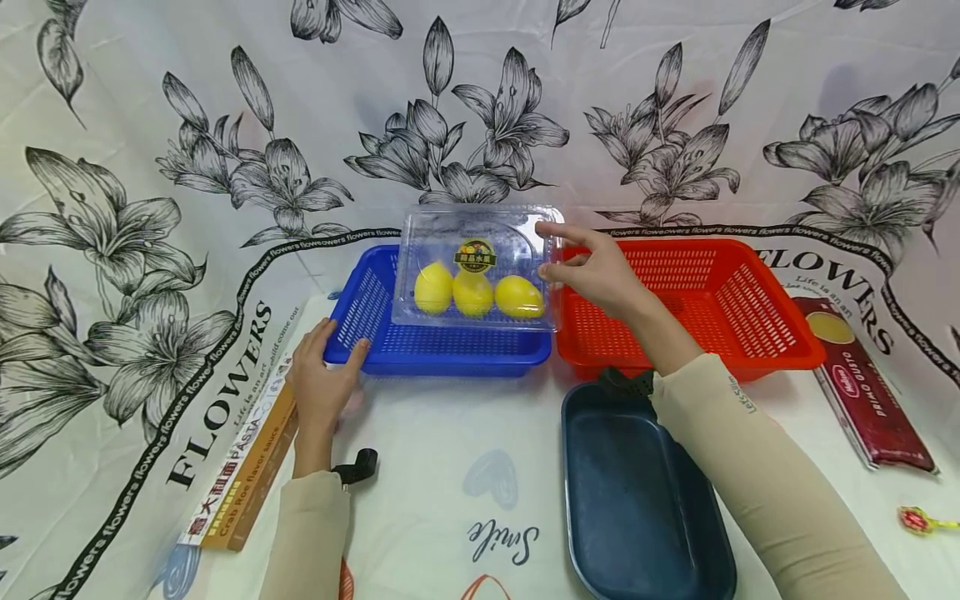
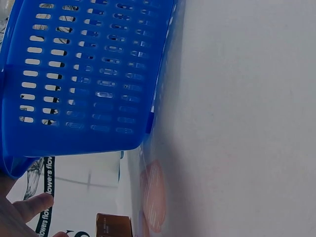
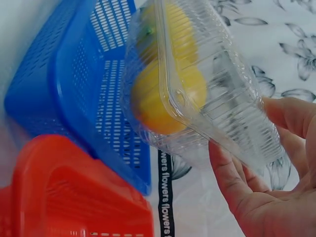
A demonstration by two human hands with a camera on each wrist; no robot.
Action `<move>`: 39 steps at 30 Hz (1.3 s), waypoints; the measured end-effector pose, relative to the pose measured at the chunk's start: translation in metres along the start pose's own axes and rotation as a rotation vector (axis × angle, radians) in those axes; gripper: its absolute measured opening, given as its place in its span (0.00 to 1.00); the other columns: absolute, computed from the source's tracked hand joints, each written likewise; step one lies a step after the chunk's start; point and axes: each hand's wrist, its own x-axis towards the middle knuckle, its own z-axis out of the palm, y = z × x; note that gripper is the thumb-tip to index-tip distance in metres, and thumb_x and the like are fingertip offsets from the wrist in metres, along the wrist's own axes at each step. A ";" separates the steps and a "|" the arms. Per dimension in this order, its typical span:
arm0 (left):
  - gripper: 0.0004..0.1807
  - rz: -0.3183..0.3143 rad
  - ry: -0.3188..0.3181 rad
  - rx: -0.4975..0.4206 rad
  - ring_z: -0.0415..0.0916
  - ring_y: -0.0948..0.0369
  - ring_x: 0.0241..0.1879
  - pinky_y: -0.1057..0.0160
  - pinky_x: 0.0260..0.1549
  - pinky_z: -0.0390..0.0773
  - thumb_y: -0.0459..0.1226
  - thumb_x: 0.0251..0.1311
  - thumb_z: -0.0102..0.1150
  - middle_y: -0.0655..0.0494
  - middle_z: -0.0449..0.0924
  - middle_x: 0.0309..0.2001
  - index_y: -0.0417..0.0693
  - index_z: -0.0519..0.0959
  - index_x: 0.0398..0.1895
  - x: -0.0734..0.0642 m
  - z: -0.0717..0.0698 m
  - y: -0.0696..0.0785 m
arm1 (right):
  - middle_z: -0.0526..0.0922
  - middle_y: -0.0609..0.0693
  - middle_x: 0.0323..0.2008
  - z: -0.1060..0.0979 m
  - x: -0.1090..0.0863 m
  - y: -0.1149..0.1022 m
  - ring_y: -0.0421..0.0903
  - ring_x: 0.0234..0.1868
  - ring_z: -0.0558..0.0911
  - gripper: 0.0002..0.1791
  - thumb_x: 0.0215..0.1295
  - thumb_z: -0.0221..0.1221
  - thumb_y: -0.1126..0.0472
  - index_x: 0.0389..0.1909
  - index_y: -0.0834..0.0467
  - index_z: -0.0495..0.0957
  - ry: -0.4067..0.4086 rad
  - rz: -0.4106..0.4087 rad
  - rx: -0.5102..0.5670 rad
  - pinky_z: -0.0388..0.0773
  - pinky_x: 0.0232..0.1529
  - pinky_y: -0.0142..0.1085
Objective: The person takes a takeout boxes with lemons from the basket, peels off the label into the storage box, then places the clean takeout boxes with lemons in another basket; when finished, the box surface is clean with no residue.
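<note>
A clear plastic fruit box (image 1: 480, 229) with a dark label is held tilted above the blue basket (image 1: 442, 360). Yellow lemons (image 1: 472, 293) lie along its lower side. My right hand (image 1: 596, 271) grips the box by its right end; in the right wrist view, thumb and fingers (image 3: 224, 170) pinch the ribbed plastic edge. My left hand (image 1: 324, 375) is at the blue basket's front left corner, its thumb by the rim. The left wrist view shows the slotted basket wall (image 2: 84, 74), with a few fingertips (image 2: 37, 205) just below the rim.
A red basket (image 1: 813, 357) stands right of the blue one. A dark blue tray (image 1: 645, 500) lies in front, under the right forearm. An orange-brown pasta box (image 1: 258, 467) is at left, a dark red packet (image 1: 862, 383) and a small red-and-yellow item (image 1: 915, 521) at right.
</note>
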 end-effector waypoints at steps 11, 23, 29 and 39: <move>0.39 -0.009 -0.003 0.008 0.56 0.46 0.78 0.31 0.68 0.52 0.58 0.62 0.63 0.54 0.66 0.77 0.53 0.71 0.73 -0.002 -0.001 0.001 | 0.70 0.44 0.73 -0.015 -0.037 0.014 0.47 0.43 0.84 0.32 0.69 0.65 0.59 0.73 0.39 0.70 0.068 0.028 -0.042 0.82 0.53 0.42; 0.39 -0.006 -0.001 0.016 0.57 0.47 0.78 0.32 0.66 0.54 0.58 0.62 0.62 0.55 0.65 0.77 0.53 0.70 0.74 -0.002 -0.001 0.002 | 0.69 0.44 0.73 -0.019 -0.070 0.019 0.52 0.49 0.81 0.31 0.69 0.65 0.57 0.71 0.36 0.71 0.100 0.060 -0.025 0.83 0.51 0.45; 0.39 -0.009 -0.011 0.020 0.57 0.47 0.78 0.33 0.67 0.54 0.59 0.63 0.61 0.56 0.65 0.77 0.54 0.70 0.74 -0.002 -0.001 0.002 | 0.68 0.46 0.75 -0.014 -0.087 0.016 0.53 0.49 0.80 0.32 0.69 0.65 0.57 0.73 0.41 0.71 0.076 0.019 -0.043 0.84 0.40 0.37; 0.40 -0.018 -0.018 0.031 0.57 0.47 0.77 0.33 0.67 0.55 0.60 0.63 0.60 0.55 0.65 0.77 0.54 0.69 0.74 -0.003 -0.001 0.003 | 0.71 0.51 0.71 0.003 -0.113 0.012 0.55 0.47 0.80 0.32 0.68 0.65 0.62 0.72 0.46 0.72 0.042 -0.040 -0.035 0.85 0.39 0.35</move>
